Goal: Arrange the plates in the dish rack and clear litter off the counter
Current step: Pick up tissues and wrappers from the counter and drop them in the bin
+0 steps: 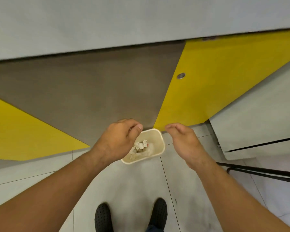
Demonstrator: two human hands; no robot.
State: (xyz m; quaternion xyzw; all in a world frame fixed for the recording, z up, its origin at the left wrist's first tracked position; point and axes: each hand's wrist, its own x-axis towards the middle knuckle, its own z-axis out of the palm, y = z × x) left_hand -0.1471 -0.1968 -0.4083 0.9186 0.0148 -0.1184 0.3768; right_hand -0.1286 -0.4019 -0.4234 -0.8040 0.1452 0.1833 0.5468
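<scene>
Two hands empty, left hand (119, 139) loosely curled, right hand (182, 141) relaxed, flanking bin (157, 141) rim by cabinet (90, 89)

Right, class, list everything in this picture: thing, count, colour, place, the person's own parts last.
bin: one, cream, on floor under the hands
litter: one crumpled clump, white, inside bin
yellow panels: two, yellow, either side of brown panel
brown panel: one, brown, behind bin
metal fitting: one, silver, on right yellow panel
counter: one, grey, top
metal frame: one, black, right, on floor
shoes: two, black, bottom edge
left hand: one, above bin, fingers curled
right hand: one, right of bin, fingers relaxed
</scene>
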